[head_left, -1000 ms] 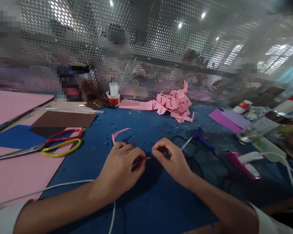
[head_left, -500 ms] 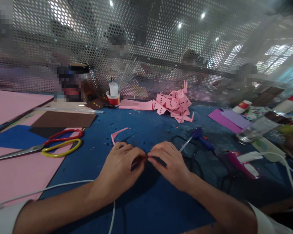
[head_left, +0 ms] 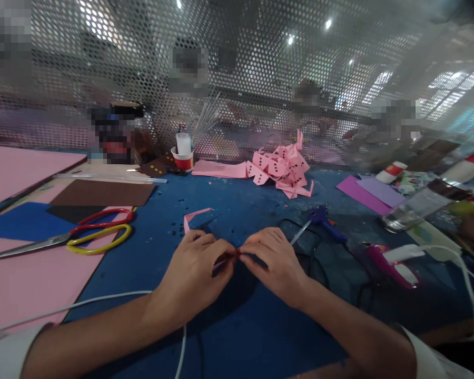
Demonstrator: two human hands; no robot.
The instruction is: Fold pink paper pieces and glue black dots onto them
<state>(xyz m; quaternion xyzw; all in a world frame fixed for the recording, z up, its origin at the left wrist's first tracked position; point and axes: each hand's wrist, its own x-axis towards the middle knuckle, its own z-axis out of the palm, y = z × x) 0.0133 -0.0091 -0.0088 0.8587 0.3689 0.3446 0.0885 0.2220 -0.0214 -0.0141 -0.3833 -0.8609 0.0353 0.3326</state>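
Note:
My left hand (head_left: 193,273) and my right hand (head_left: 274,263) meet fingertip to fingertip over the blue table (head_left: 240,326). Both pinch a thin pink paper strip (head_left: 193,216). Its free end rises behind my left hand and bends to the right; the part between my fingers is mostly hidden. Fingers of both hands are curled closed on the strip.
Scissors (head_left: 63,238) with red and yellow handles lie on pink paper (head_left: 27,279) at the left. A pile of pink dotted paper (head_left: 282,167) and a small cup (head_left: 184,158) sit at the back. Two glue guns (head_left: 324,218) (head_left: 391,263) with cables lie right. A perforated screen (head_left: 260,73) stands behind.
My right hand moved left and closed up against my left hand's fingertips. The strip's free end shifted slightly right behind my left hand.

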